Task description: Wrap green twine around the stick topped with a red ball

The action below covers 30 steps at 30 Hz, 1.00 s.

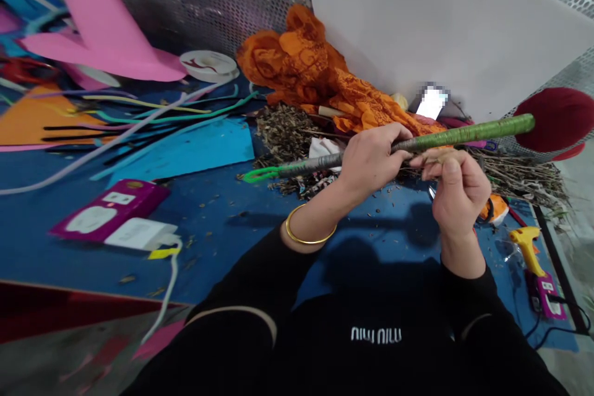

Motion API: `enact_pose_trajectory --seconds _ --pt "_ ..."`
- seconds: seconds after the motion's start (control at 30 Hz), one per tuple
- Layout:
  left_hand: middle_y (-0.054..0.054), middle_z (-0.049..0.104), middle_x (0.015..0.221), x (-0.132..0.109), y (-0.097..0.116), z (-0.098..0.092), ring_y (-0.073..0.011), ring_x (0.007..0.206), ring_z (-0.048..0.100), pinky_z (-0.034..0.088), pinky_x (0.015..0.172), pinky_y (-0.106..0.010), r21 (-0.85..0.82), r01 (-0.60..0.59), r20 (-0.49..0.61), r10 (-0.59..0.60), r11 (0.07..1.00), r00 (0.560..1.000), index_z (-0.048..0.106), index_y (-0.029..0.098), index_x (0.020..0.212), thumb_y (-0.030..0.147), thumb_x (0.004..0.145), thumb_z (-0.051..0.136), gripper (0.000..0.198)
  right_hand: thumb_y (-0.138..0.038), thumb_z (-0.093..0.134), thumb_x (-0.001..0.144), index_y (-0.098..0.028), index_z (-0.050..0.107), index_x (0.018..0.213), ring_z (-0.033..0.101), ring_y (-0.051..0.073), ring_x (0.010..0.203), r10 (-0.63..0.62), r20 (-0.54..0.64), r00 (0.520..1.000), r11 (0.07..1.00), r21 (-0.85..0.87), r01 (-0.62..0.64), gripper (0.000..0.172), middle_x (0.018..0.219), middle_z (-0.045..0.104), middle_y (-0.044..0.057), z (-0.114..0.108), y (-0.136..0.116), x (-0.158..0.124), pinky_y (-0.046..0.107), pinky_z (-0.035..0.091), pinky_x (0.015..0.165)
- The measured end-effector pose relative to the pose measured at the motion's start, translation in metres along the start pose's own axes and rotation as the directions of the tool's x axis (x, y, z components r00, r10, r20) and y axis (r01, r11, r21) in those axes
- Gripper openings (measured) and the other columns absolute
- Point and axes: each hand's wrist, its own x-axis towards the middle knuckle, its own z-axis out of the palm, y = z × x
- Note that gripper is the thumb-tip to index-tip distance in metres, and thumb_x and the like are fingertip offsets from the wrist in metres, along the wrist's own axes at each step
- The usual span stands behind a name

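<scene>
A long green-wrapped stick (468, 134) runs from a bright green loop at its left end to a dark red round head (559, 119) at the right. My left hand (371, 161) is wrapped round the stick's middle, a gold bangle on its wrist. My right hand (457, 189) sits just under the stick to the right, fingers pinched on a small brownish bit against it that I cannot make out. Both hands hover above a blue work surface (223, 216).
Orange cloth (315, 71) and a heap of dry plant scraps (283, 130) lie behind the hands. A purple power strip with a white plug (116, 216) is at left, a yellow glue gun (526, 247) at right. Coloured foam sheets and strips (139, 117) cover the far left.
</scene>
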Motion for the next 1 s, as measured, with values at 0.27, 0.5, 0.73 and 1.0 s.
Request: enact_pose_trajectory --seconds 0.27,0.5,0.73,1.0 --pt "-0.007 0.083 0.103 -0.005 -0.004 0.01 -0.0273 0.094 0.076 0.055 0.079 -0.034 0.287 -0.131 0.116 0.101 0.949 0.988 0.077 0.021 0.108 0.025 0.087 0.063 0.026 -0.038 0.067 0.1 -0.028 0.08 0.087 0.078 0.019 0.087 0.0 0.039 0.999 0.997 -0.079 0.003 0.021 0.083 0.079 0.0 -0.014 0.012 0.014 0.039 0.064 0.089" --pt "-0.008 0.083 0.099 -0.007 0.0 0.016 -0.0281 0.09 0.076 0.054 0.075 -0.036 0.354 -0.185 0.149 0.14 0.917 0.979 0.078 0.021 0.106 0.018 0.085 0.06 0.028 -0.044 0.067 0.099 -0.025 0.077 0.084 0.078 0.017 0.087 0.055 -0.044 0.998 0.983 -0.172 -0.062 0.027 0.082 0.078 -0.001 -0.022 0.025 0.023 0.038 0.064 0.093" --pt "-0.01 0.082 0.1 -0.009 0.0 0.02 -0.0287 0.091 0.076 0.053 0.075 -0.037 0.385 -0.322 0.243 0.241 0.865 0.94 0.078 0.019 0.115 0.017 0.091 0.054 0.034 -0.044 0.07 0.097 -0.024 0.077 0.082 0.073 0.013 0.076 0.112 -0.074 0.991 0.968 -0.219 -0.126 0.026 0.078 0.077 -0.002 -0.029 0.038 0.031 0.032 0.062 0.083" --pt "-0.005 0.081 0.1 -0.01 -0.005 0.024 -0.0212 0.085 0.074 0.05 0.072 -0.031 0.423 -0.447 0.268 0.362 0.788 0.893 0.068 0.026 0.136 0.015 0.094 0.05 0.047 -0.045 0.073 0.094 -0.022 0.078 0.08 0.072 0.013 0.075 0.206 -0.075 0.976 0.952 -0.214 -0.218 0.028 0.076 0.077 -0.001 -0.034 0.047 0.034 0.03 0.06 0.076"
